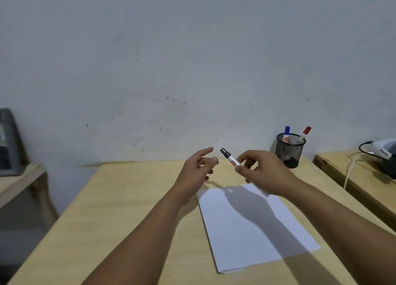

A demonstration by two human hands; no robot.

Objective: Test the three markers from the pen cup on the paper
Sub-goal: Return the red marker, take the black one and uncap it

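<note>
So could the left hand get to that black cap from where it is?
Probably yes. The left hand is open and empty just beside the black cap of the marker the right hand holds, with nothing between them.

The right hand (262,173) covers the lower barrel of the black marker (230,159), and its red label is too small to read. Mesh hides the lower halves of the two markers in the cup (290,150). The grey box (9,143) at left and the device (383,156) at right are cut off by the edges. The paper's (252,227) far corner lies under the right hand.
</note>
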